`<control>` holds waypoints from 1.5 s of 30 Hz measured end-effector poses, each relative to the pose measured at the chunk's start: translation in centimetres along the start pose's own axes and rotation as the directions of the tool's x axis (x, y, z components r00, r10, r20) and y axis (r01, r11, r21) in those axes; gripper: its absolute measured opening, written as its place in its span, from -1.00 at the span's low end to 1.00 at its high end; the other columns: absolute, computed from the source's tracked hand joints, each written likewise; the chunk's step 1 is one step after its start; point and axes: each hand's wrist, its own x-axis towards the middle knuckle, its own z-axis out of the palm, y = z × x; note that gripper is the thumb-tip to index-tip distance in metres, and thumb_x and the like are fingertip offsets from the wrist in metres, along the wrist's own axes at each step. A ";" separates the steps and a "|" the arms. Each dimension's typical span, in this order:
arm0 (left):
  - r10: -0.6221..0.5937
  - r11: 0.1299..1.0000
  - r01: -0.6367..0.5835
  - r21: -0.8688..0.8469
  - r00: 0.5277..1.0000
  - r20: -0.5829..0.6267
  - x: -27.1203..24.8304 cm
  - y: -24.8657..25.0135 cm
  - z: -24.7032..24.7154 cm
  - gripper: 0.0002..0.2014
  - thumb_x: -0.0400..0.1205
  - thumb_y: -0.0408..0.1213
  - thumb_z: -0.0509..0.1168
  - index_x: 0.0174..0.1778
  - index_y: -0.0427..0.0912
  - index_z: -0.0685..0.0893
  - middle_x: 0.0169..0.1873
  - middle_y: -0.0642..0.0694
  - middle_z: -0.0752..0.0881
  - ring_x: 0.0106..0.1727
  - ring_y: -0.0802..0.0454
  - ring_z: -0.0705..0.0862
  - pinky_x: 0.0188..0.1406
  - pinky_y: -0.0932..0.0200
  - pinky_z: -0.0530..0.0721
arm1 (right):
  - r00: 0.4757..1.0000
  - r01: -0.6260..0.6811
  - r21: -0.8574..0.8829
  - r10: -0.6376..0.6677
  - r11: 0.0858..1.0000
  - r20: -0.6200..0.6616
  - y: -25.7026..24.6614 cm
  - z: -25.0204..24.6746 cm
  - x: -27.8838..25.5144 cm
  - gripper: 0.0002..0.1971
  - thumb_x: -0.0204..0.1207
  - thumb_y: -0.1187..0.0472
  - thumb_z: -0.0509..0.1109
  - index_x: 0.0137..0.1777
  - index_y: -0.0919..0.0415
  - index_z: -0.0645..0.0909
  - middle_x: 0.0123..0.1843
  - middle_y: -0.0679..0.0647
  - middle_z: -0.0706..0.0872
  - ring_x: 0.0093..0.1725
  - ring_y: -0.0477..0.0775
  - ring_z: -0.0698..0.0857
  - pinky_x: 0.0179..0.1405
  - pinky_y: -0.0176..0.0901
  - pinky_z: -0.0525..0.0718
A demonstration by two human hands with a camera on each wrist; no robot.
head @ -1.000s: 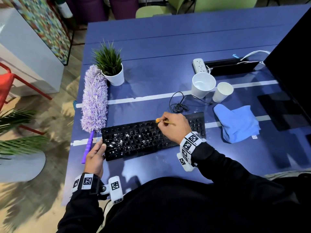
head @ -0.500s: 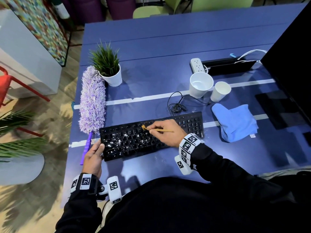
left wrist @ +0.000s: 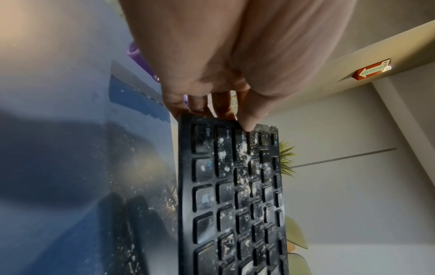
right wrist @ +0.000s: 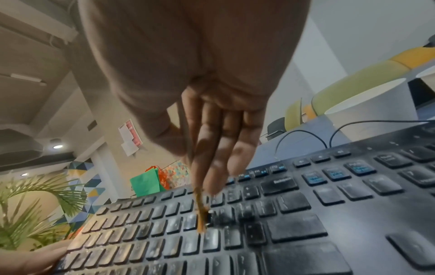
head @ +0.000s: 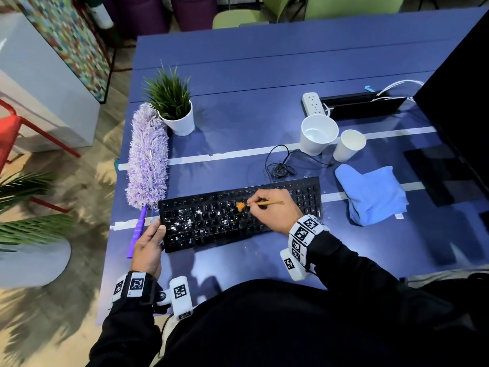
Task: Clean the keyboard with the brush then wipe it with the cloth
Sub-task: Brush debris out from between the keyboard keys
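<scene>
brush [head: 260,204] pinched in right hand [head: 275,211], tip moved leftward along keyboard [head: 239,213] mid rows | left hand [head: 148,243] gripped keyboard's left edge | white crumbs left of tip remained, brushing unfinished | cloth [head: 371,194] lay right of keyboard, untouched

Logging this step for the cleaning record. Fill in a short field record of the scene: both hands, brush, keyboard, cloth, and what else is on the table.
left hand: holds the keyboard's left end
right hand: pinches the brush
brush: orange bristles on the keys, mid-keyboard
keyboard: black, flat on the table, white crumbs mostly on its left half
cloth: blue, crumpled, right of the keyboard, untouched
duster: purple, left of the keyboard
cups: two, white, behind the keyboard
plant: in a white pot, by the duster
stage: brushing; wiping not begun
</scene>
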 end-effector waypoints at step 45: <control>0.021 0.999 -0.022 -0.031 0.999 -0.034 -1.5 0.9 1.0 -0.56 0.72 -0.51 0.14 0.55 -0.27 0.39 -0.17 0.29 0.82 -0.08 0.37 0.76 0.00 0.42 0.69 | 0.996 -0.036 -0.075 0.042 0.997 0.082 3.4 -1.2 -1.2 -0.89 0.52 0.16 0.44 -0.09 0.05 0.82 -0.21 -0.06 0.85 -0.26 -0.10 0.75 -0.17 -0.33 0.68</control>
